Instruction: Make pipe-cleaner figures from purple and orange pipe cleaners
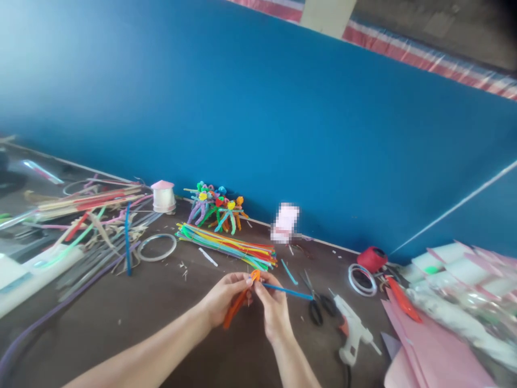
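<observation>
Both hands meet over the front middle of the table, fingers closed around a small orange pipe cleaner figure (255,276). My left hand (226,295) pinches it from the left, and its orange legs (235,310) hang below the fingers. From the other side my right hand (274,304) grips it together with a blue pipe cleaner (291,291) that sticks out to the right. The fingertips partly hide where blue and orange meet. Just beyond the hands lies a bundle of colourful pipe cleaners (230,245). Several finished pipe cleaner figures (218,207) stand behind that bundle.
Scissors (317,304) and a white glue gun (355,328) lie to the right. Farther right are a red thread spool (371,260), tape rolls (362,280) and pink sheets (436,345). A clear ring (156,248), a white pot (163,198) and loose strips (100,215) occupy the left.
</observation>
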{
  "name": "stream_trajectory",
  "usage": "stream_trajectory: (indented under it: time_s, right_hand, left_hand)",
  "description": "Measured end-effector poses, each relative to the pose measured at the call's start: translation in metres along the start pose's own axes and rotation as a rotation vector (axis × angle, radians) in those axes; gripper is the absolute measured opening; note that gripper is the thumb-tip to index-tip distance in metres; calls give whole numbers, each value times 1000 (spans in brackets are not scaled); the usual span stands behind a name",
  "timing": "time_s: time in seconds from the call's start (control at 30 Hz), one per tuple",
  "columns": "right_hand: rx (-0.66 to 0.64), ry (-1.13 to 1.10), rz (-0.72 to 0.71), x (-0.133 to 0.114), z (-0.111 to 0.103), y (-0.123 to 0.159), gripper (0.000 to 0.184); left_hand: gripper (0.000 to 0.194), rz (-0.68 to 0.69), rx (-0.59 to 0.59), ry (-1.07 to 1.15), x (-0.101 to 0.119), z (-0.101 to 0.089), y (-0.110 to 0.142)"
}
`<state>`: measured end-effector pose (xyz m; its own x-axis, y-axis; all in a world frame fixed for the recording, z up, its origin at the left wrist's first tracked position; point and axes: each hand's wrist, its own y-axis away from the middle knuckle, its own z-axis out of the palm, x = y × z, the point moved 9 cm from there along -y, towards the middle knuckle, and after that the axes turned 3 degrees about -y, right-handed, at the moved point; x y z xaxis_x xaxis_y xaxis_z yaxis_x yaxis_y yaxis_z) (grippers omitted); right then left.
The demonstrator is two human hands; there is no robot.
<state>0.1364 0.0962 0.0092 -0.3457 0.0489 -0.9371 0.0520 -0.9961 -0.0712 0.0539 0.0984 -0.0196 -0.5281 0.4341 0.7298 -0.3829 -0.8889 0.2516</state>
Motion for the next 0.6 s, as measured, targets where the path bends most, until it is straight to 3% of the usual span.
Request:
stream_trajectory:
  time_s: [0.23, 0.33, 0.6]
  right_hand:
    - [-4, 391, -235, -16, -3, 10, 21]
    - [-25, 450, -269, -20, 0, 12, 28]
    - [-40, 510, -336, -26, 4, 14, 23]
  left_hand:
    - [19, 1, -115, -3, -3, 5, 2]
    - [19, -19, -148, 9, -4, 5, 4]
    - [18, -6, -110, -4, -6, 0, 4]
